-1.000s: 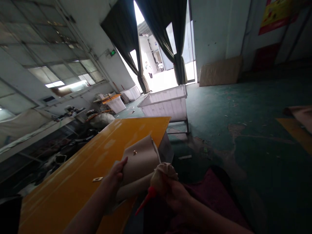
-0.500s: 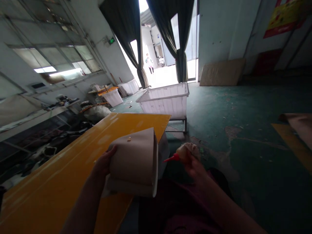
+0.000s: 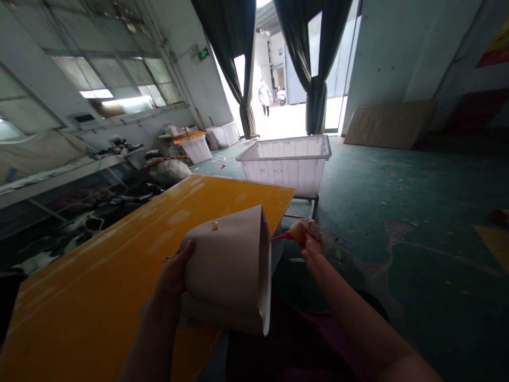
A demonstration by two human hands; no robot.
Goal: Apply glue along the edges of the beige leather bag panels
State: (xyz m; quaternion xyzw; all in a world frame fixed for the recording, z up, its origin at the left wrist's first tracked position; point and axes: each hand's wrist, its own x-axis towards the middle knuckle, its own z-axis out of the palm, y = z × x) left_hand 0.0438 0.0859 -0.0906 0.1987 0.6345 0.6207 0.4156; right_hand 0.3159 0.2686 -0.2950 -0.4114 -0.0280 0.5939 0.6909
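My left hand [image 3: 173, 276] grips the left edge of a beige, folded leather-like piece [image 3: 228, 265] with a small gold stud near its top. The piece is raised over the near edge of the yellow table [image 3: 99, 276], its fold bulging upward. My right hand [image 3: 310, 246] is closed round a squeeze bottle [image 3: 300, 231] with a red nozzle. The nozzle points left at the right edge of the beige piece, close to it or touching.
A white plastic bin [image 3: 286, 164] on a metal stand sits just beyond the table's far end. Cluttered shelves and benches run along the left wall. A person [image 3: 264, 95] stands in the bright doorway between dark curtains. Green worn floor spreads to the right, with cardboard against the wall.
My right hand has lifted the bottle from my lap and swung its nozzle up to the beige piece's right edge. My left hand has raised the piece and turned it.
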